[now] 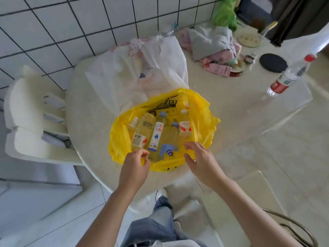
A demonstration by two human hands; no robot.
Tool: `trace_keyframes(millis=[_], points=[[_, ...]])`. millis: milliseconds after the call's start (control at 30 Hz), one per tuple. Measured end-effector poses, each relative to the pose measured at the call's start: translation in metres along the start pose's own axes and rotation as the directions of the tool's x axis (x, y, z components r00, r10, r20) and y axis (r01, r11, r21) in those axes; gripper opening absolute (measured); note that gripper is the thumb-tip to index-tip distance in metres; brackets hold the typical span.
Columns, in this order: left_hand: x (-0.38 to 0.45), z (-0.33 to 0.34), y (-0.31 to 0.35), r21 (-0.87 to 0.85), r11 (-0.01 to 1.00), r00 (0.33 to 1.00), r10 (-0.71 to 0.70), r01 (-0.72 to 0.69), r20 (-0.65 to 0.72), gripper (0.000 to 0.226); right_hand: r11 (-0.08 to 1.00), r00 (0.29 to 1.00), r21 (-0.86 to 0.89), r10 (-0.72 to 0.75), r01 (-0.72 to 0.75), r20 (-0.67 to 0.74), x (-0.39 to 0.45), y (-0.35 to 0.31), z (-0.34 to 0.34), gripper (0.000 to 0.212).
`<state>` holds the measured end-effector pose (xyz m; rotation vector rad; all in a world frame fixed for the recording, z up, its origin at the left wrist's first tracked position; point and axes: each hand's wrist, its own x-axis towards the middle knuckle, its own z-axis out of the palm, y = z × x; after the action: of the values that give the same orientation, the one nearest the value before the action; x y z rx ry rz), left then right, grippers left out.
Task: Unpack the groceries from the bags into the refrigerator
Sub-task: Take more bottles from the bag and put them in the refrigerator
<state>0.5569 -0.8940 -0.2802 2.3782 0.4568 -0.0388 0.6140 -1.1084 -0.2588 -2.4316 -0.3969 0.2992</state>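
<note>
- Fingers of the left hand (pixel 136 164) curl onto the near rim of the yellow bag (pixel 119 138), apparently pinching the plastic; fingers of the right hand (pixel 197 157) are spread and relaxed at the rim's near right side, touching it at most and gripping nothing.
- Step in hand, as I judge it: holding the bag's mouth open to reach the bottles (pixel 154 135) lying inside (several, packed side by side, caps pointing far).
- To do it well: keep the left pinch on the rim so the plastic does not fold over, then send the right hand in for the nearest bottle and grip it round the body, not the cap.
- Thin plastic may lift with the bottle; pressing the rim down should help.
- Behind it on the round pale tabletop (pixel 222 104) lies a white bag (pixel 160 68); far right, a crumpled cloth pile (pixel 211 43), a dark round coaster (pixel 273 62) and a red-labelled bottle (pixel 290 75).
- White tiled wall far left, white chair (pixel 26 111) at left; no refrigerator in view.
</note>
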Motion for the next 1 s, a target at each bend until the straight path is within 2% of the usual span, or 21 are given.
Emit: trace_keyframes(millis=[167, 300, 400, 600, 733, 833, 1000], points=[[0.059, 0.000, 0.001, 0.078, 0.997, 1.000, -0.014, 0.013, 0.023, 0.029, 0.999, 0.999, -0.038, 0.013, -0.012, 0.034, 0.051, -0.008, 0.002, 0.032], [0.078, 0.008, -0.002, 0.132, 0.981, 0.989, -0.146, 0.140, 0.037, 0.043, 0.998, 0.997, -0.061, 0.023, -0.018, 0.076, 0.083, -0.009, 0.003, 0.029], [0.082, 0.016, -0.008, 0.144, 0.962, 0.971, -0.238, 0.233, 0.020, 0.043, 0.996, 0.994, -0.087, 0.046, -0.037, 0.101, 0.108, -0.001, 0.004, 0.031], [0.081, 0.024, -0.021, 0.304, 0.872, 0.919, -0.393, 0.384, -0.034, 0.048, 0.979, 0.976, -0.185, 0.118, -0.083, 0.183, 0.156, 0.016, 0.001, 0.038], [0.082, 0.028, -0.019, 0.445, 0.807, 0.906, -0.423, 0.389, -0.025, 0.049, 0.936, 0.954, -0.341, 0.172, -0.081, 0.247, 0.179, 0.033, 0.003, 0.046], [0.084, 0.033, -0.018, 0.457, 0.793, 0.898, -0.440, 0.403, -0.028, 0.053, 0.872, 0.934, -0.483, 0.233, -0.078, 0.270, 0.191, 0.037, 0.004, 0.046], [0.086, 0.036, -0.020, 0.403, 0.797, 0.876, -0.481, 0.451, -0.029, 0.053, 0.850, 0.912, -0.476, 0.356, -0.226, 0.202, 0.210, 0.038, 0.016, 0.040]])
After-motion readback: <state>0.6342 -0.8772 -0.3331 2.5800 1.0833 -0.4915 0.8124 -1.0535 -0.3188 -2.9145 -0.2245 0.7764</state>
